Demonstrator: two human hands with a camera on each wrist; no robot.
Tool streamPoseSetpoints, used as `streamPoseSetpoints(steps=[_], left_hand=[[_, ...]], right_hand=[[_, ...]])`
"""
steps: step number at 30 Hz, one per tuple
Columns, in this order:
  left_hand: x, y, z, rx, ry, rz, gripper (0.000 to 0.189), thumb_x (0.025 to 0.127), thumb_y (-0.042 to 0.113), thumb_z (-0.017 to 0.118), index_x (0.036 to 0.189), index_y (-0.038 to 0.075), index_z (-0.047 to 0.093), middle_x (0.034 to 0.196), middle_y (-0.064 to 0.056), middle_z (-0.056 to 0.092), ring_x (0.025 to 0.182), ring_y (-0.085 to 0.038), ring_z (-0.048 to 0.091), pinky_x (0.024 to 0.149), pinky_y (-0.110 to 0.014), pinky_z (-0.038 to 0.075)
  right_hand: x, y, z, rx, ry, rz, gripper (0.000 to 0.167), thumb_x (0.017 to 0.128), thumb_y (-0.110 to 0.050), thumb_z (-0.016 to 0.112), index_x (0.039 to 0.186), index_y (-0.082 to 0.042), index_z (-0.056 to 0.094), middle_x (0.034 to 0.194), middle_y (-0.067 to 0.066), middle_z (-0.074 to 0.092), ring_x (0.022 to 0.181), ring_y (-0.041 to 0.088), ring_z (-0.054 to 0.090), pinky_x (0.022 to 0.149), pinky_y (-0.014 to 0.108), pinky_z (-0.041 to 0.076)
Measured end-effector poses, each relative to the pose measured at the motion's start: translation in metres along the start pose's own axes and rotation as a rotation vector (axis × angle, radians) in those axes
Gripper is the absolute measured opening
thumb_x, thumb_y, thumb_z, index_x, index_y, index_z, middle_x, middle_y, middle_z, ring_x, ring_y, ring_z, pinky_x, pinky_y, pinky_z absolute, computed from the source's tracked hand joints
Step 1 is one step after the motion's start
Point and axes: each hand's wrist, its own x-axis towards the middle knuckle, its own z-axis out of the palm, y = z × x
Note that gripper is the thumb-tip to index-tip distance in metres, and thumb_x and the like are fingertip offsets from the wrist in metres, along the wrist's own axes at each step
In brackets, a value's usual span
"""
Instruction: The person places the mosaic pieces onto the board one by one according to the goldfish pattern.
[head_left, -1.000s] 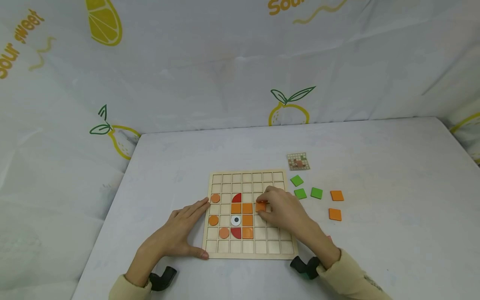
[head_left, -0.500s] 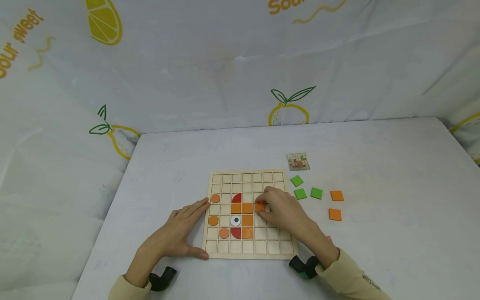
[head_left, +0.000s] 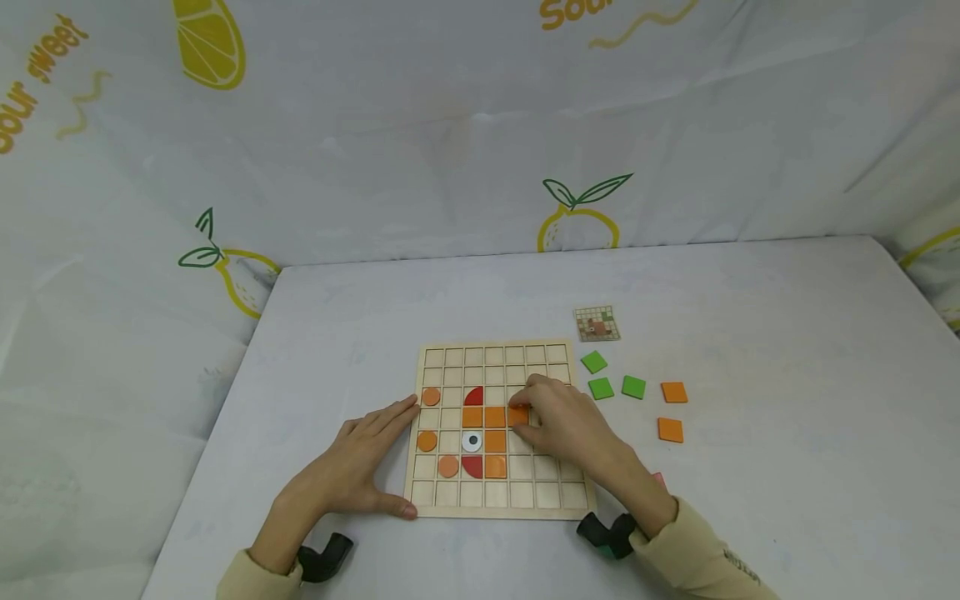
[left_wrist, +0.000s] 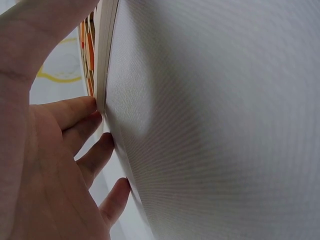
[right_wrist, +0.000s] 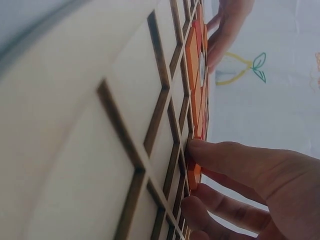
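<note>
A wooden grid board [head_left: 459, 494] lies flat on the white table. My right hand [head_left: 566, 419] pinches an orange square tile [head_left: 517, 416] between thumb and fingers, at a cell in the row of two orange squares. In the right wrist view, the thumb and a finger hold that tile [right_wrist: 193, 175] low at the grid. My left hand [head_left: 352, 467] rests with fingers and thumb spread against the board's left edge. On the board sit several orange squares [head_left: 494, 441], orange discs [head_left: 427, 441], two red quarter-round pieces [head_left: 473, 397] and a white disc with a dark dot [head_left: 472, 440].
Right of the board lie several green square tiles [head_left: 633, 387] and two orange square tiles [head_left: 671, 429]. A small pattern card [head_left: 597, 323] is behind them. A pinkish-red piece [head_left: 659, 479] shows partly behind the right forearm. A white printed cloth [head_left: 420, 167] hangs behind the table.
My right hand has shifted slightly left with the orange square tile, which now sits closer to the orange squares on the board. The left hand stays put.
</note>
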Motion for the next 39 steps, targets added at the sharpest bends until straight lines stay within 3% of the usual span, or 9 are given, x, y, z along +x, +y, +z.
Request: streamPoseSetpoints(steps=[10,17,24,35,39], left_hand=[[0.000,-0.002,0.002,0.000,-0.002,-0.005,0.129,0.060,0.071,0.087,0.161,0.014,0.031,0.170,-0.004,0.028,0.150,-0.033,0.039,0.109,-0.060,0.038],[0.001,-0.001,0.001,0.001,-0.002,-0.007,0.128,0.060,0.069,0.088,0.161,0.013,0.031,0.170,-0.005,0.028,0.150,-0.033,0.039,0.109,-0.060,0.038],[0.001,0.003,-0.003,0.021,-0.017,-0.007,0.127,0.061,0.068,0.088,0.160,0.012,0.033,0.170,-0.005,0.029,0.150,-0.034,0.039,0.110,-0.061,0.039],[0.004,0.010,-0.010,0.051,-0.037,-0.017,0.120,0.062,0.060,0.092,0.157,0.008,0.038,0.168,-0.008,0.033,0.149,-0.036,0.040,0.111,-0.062,0.042],[0.004,0.012,-0.012,0.054,-0.044,-0.015,0.115,0.064,0.058,0.092,0.155,0.009,0.041,0.167,-0.010,0.033,0.148,-0.037,0.041,0.110,-0.064,0.043]], right_hand=[[-0.003,-0.001,-0.003,-0.003,-0.004,0.016,0.026,0.081,-0.008,0.084,0.106,-0.005,0.080,0.094,0.003,0.071,0.071,0.012,0.053,0.060,0.024,0.043],[-0.011,0.008,-0.013,-0.031,0.001,0.056,0.025,0.082,-0.011,0.082,0.107,-0.008,0.079,0.107,0.005,0.076,0.078,0.013,0.060,0.067,0.027,0.050],[-0.033,0.032,-0.030,-0.027,0.035,0.084,0.026,0.083,-0.014,0.081,0.109,-0.011,0.078,0.109,0.004,0.075,0.070,0.009,0.052,0.057,0.022,0.040],[-0.072,0.078,-0.061,-0.035,0.106,0.133,0.031,0.080,-0.013,0.083,0.111,-0.008,0.078,0.099,0.003,0.074,0.067,0.007,0.053,0.054,0.022,0.040],[-0.083,0.092,-0.069,-0.043,0.138,0.142,0.032,0.079,-0.013,0.084,0.110,-0.007,0.078,0.104,0.010,0.075,0.068,0.007,0.054,0.053,0.022,0.039]])
